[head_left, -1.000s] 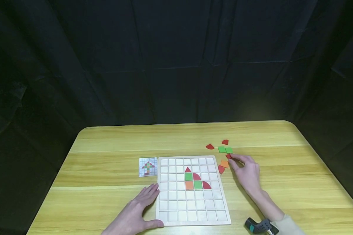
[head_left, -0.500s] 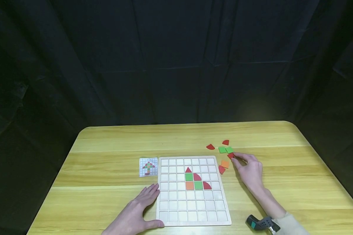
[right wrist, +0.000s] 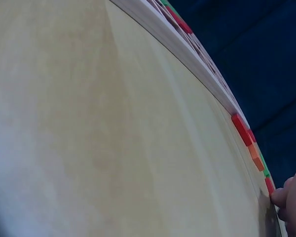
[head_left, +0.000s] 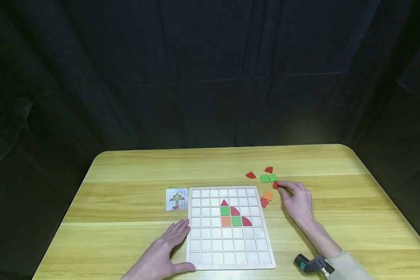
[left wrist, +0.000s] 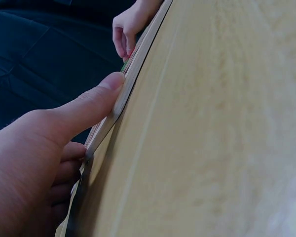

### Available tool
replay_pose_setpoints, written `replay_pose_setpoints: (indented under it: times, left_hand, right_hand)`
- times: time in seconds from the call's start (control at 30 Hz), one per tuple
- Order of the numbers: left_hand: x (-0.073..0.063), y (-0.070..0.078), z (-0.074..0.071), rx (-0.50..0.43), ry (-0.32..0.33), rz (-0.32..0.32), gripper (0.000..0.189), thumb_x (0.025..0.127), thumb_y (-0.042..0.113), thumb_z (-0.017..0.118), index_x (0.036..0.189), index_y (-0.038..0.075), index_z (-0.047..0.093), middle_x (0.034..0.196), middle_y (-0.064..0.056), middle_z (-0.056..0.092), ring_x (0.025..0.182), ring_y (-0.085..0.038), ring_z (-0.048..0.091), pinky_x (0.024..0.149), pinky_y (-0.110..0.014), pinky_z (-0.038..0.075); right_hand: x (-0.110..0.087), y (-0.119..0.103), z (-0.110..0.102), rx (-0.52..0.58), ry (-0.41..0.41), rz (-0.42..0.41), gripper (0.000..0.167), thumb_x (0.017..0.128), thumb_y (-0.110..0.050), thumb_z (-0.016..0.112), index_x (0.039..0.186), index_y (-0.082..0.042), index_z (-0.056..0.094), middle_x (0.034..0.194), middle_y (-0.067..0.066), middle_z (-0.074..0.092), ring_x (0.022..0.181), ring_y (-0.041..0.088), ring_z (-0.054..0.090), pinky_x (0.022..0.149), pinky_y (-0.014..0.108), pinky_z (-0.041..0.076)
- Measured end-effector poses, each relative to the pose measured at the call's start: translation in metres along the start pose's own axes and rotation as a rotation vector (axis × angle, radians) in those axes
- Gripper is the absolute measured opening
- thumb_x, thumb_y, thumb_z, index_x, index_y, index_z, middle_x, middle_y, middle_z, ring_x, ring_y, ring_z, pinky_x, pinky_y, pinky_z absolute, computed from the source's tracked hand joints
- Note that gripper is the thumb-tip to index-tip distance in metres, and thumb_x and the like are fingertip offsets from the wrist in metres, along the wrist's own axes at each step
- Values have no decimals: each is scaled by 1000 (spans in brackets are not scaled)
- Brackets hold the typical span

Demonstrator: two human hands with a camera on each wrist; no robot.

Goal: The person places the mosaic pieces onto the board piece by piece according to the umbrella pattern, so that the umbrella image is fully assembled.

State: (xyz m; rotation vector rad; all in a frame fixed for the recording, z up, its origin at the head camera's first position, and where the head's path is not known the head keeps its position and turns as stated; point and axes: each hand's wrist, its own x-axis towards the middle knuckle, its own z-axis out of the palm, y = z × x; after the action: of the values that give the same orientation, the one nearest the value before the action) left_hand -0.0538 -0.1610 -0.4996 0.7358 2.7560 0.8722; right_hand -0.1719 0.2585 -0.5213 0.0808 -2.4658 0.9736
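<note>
At the right of the board, my right hand (head_left: 298, 202) pinches a red quarter-round tile (head_left: 275, 185) between thumb and forefinger, low over the table; fingertips hide part of it. The right wrist view has that red tile (right wrist: 270, 186) at its right edge, a fingertip against it. My left hand (head_left: 164, 249) lies along the left side of the white grid board (head_left: 227, 256), thumb at the near left corner, fingers extended. In the left wrist view the thumb (left wrist: 96, 101) rests on the board's edge. Several red, green and orange tiles sit in the board's cells.
A small pattern card (head_left: 176, 199) lies at the board's upper left. Loose tiles right of the board include an orange square (head_left: 267, 195), a red piece (head_left: 264, 202), green squares (head_left: 265, 178) and red quarter-rounds (head_left: 251, 175). A dark curtain (head_left: 210, 77) hangs behind the table.
The red tile at my right fingertips has shifted slightly right and turned. My right hand has moved a little to the right with it. My left hand stays in place.
</note>
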Motion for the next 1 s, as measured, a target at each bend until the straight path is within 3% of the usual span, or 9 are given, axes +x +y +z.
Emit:
replay_pose_setpoints:
  times: [0.27, 0.47, 0.77, 1.0]
  left_hand:
    - [1, 1, -2, -13, -21, -25, 100, 78, 71, 68, 152, 10, 42, 164, 0, 29, 151, -32, 27, 117, -55, 32]
    - [2, 1, -1, -12, -18, -21, 100, 78, 71, 68, 152, 9, 42, 164, 0, 29, 151, -32, 26, 117, -55, 32]
    - [1, 1, -2, -7, -6, -7, 98, 79, 70, 69, 151, 8, 43, 163, -1, 31, 149, -34, 29, 116, -55, 33]
    - [0, 1, -1, -5, -6, -1, 99, 79, 70, 68, 152, 8, 42, 164, -2, 30, 149, -34, 29, 115, -55, 33]
  right_hand:
    - [6, -3, 3, -10, -8, -4, 26, 81, -8, 83, 104, 0, 76, 104, 20, 74, 105, 41, 64, 90, 57, 49]
    - [7, -5, 4, -8, -32, -27, 24, 82, -6, 80, 105, -1, 76, 104, 20, 74, 105, 40, 63, 90, 57, 48]
    - [4, -6, 6, -31, 80, -56, 25, 75, -7, 87, 97, 2, 77, 95, 19, 76, 94, 39, 66, 82, 53, 50]
    - [3, -6, 8, -34, 67, -50, 22, 78, -7, 84, 99, 1, 77, 97, 19, 76, 94, 38, 67, 80, 53, 51]
